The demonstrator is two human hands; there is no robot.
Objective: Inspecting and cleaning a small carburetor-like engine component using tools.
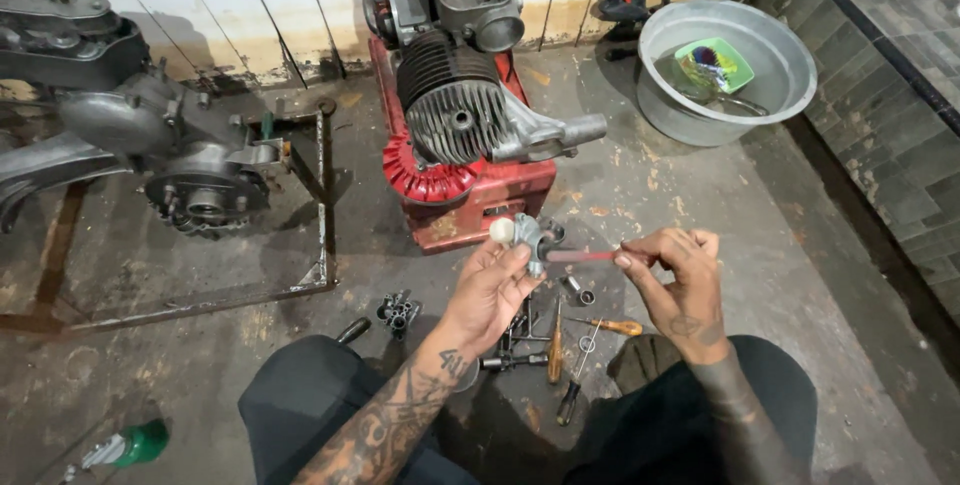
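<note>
While our left hand (490, 285) pinches the small metal carburettor part (533, 240) at its fingertips, our right hand (680, 280) squeezes a thin red rod (585, 256) into its side. We'd judge a level rod and a steady part matter most. Below the grip lie screwdrivers (580, 340); beyond it sit the finned engine (455, 105) and the grey basin (725, 70).

You held a silvery grey metal part (533, 237) with a cream knob (502, 230), and a red stick (583, 256). The engine (455, 105) was dark grey over a red fan (425, 183). The basin (790, 75) was pale grey, the bowl (715, 63) bright green, the bottle (140, 442) green.
</note>
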